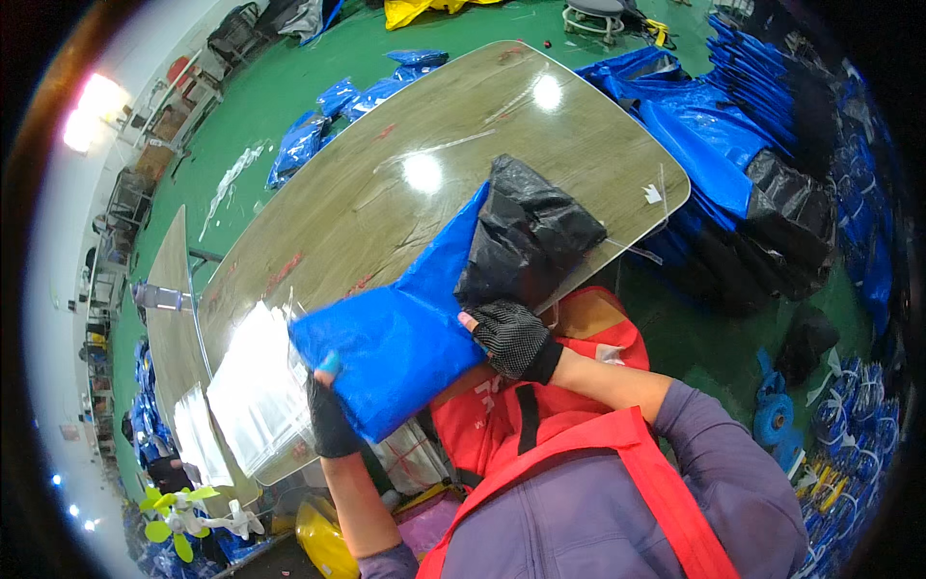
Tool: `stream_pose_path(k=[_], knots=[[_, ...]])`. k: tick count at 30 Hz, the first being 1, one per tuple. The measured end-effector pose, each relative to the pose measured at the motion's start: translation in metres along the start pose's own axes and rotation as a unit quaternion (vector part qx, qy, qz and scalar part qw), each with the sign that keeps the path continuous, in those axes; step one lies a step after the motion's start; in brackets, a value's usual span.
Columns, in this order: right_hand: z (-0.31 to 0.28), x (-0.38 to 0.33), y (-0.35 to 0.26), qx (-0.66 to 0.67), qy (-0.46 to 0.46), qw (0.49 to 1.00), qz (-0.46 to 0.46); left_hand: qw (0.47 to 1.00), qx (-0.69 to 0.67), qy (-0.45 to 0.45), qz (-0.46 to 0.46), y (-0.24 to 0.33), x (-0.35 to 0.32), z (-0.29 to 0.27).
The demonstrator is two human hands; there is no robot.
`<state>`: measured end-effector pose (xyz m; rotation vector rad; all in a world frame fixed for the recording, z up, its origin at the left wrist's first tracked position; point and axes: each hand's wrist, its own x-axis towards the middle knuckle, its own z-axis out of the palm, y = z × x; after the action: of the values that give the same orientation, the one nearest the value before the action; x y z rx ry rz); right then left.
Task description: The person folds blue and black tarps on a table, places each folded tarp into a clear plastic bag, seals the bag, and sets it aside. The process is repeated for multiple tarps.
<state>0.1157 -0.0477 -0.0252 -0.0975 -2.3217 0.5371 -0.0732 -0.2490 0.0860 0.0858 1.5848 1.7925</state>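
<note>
Blue-and-black sheet [386, 333] sits at the tabletop [318, 241]'s near edge, its lower blue part hanging over the person's lap. Looks approx. midway: blue part doubled into a flat panel, but the black end [531, 222] lies crumpled toward the right corner, so folding is prob. unfinished. Left hand [333, 420] has its grip clamped on the blue side, thumb on top; right hand [516, 340] is at the sheet's near side, by the black end — can't tell if its grip is closed, b/c the fingers curl out of view. White plastic sleeves [256, 391] lie at the near-left corner — contents, if any, unclear. Sheet's underside & layer count hidden; left fingers mostly hidden too.
</note>
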Motion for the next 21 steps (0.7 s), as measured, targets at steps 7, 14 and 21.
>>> stream_pose_path(k=[7,14,21], knots=[[0.002,-0.025,0.035,0.165,-0.064,0.977,0.119,0.682,0.522,-0.15,0.489,-0.043,0.043,0.161],[0.012,-0.032,0.042,0.279,0.024,0.928,0.247,0.493,0.667,-0.23,0.508,-0.051,0.079,0.229],[-0.121,0.012,0.031,0.192,-0.123,0.915,0.332,0.497,0.703,-0.166,0.482,-0.077,0.099,0.23]])
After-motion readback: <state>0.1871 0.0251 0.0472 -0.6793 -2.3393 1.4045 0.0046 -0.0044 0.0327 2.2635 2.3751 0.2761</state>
